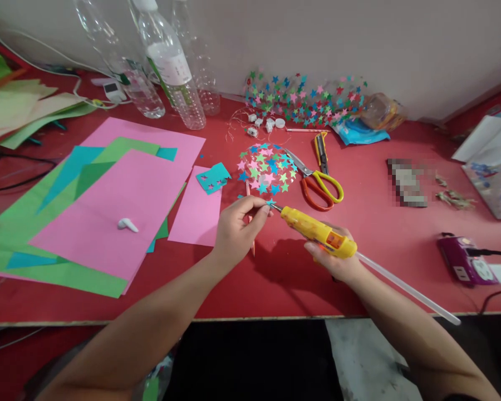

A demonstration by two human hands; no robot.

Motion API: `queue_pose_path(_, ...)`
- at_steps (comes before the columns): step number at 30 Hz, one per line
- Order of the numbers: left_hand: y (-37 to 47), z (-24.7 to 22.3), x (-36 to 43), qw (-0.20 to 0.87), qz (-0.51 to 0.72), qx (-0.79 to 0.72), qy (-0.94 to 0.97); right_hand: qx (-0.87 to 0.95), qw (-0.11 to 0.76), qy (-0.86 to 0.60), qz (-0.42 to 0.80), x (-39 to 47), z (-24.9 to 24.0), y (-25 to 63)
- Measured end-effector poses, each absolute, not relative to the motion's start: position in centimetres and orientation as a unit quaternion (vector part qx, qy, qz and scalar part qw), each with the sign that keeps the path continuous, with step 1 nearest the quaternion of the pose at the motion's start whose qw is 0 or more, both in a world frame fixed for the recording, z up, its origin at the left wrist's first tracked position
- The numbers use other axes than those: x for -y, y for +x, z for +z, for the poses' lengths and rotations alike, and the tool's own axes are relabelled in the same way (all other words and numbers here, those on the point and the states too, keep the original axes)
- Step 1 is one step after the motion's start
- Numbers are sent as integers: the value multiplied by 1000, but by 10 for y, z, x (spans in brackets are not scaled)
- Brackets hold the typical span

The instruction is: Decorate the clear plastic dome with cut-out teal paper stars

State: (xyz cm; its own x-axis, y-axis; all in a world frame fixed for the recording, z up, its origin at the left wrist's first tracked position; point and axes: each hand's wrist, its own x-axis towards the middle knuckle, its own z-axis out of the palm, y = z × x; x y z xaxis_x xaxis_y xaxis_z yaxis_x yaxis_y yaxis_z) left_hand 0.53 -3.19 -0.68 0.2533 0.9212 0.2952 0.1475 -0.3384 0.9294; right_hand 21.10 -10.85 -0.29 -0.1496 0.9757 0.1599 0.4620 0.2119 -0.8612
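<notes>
My left hand [242, 223] pinches a small blue paper star [270, 203] between thumb and fingertips. Wrapped round the handle of a yellow hot glue gun [313, 228] is my right hand [334, 259]. The gun's metal nozzle points left and meets or nearly meets the star; I cannot tell which. From its back end sticks a long clear glue stick [409, 287]. Just beyond my hands lies a round clear piece covered in coloured stars [267, 167]. A pencil [250, 239] is partly hidden under my left hand.
Scissors [317, 184] and a yellow box cutter [321, 153] lie beyond the glue gun. Coloured paper sheets [104, 206], with a white earbud [127, 224] on top, cover the left. Plastic bottles [173, 67] stand behind; a star-covered bottle [304, 100] lies by the wall. A purple power strip [467, 262] sits right.
</notes>
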Motion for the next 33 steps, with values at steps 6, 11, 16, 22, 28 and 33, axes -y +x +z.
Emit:
queue_pose_path(6,4,-8,32,411,469,-390,677,678,391,-533,322,108,-2,210)
queue_pose_path(11,4,-8,33,417,467,-387,677,683,385,-535,314,108,-1,210)
queue_pose_path(16,4,-6,33,418,465,-393,675,683,388,-535,312,108,-2,211)
queue_pose_path(22,5,-5,33,391,463,-394,691,681,385,-539,312,108,-2,210)
queue_pose_path(28,3,-8,31,316,468,-374,736,691,391,-535,288,107,1,209)
queue_pose_path(33,-1,-11,26,153,472,-317,808,709,385,-535,252,106,1,206)
